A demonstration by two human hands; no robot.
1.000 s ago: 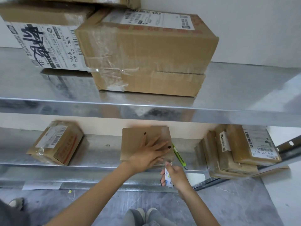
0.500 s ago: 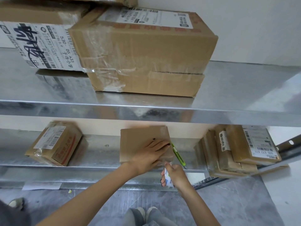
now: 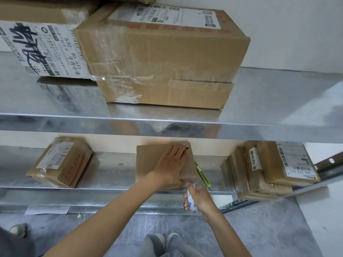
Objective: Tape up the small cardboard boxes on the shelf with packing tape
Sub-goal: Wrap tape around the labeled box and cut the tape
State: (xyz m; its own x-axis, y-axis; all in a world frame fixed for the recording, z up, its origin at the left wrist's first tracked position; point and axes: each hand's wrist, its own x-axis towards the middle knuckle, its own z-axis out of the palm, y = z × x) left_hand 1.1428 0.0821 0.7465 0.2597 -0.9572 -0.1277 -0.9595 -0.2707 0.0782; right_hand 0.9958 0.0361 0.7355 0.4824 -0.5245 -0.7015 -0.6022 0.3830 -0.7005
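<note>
I read "530- D5 A33" on the white label (image 3: 55,52) left of the big upper-shelf box (image 3: 167,58), and "500 E72 071", upside down, on the parcel label (image 3: 295,160) below and right of it.

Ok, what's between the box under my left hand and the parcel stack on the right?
A green utility knife on the shelf, right beside the box; head view shows it.

A large cardboard box (image 3: 167,58) stands on the upper shelf (image 3: 269,101), partly wrapped in clear tape, with a white shipping label on its top. Just beside it on the left is a second carton (image 3: 42,49) with a printed label (black brush-style lettering and barcodes). A green utility knife (image 3: 202,173) lies on the lower shelf (image 3: 115,171), blade end toward the front edge. A white paper slip (image 3: 47,209) lies on the grey floor (image 3: 269,229). The wall (image 3: 287,30) is white.
</note>
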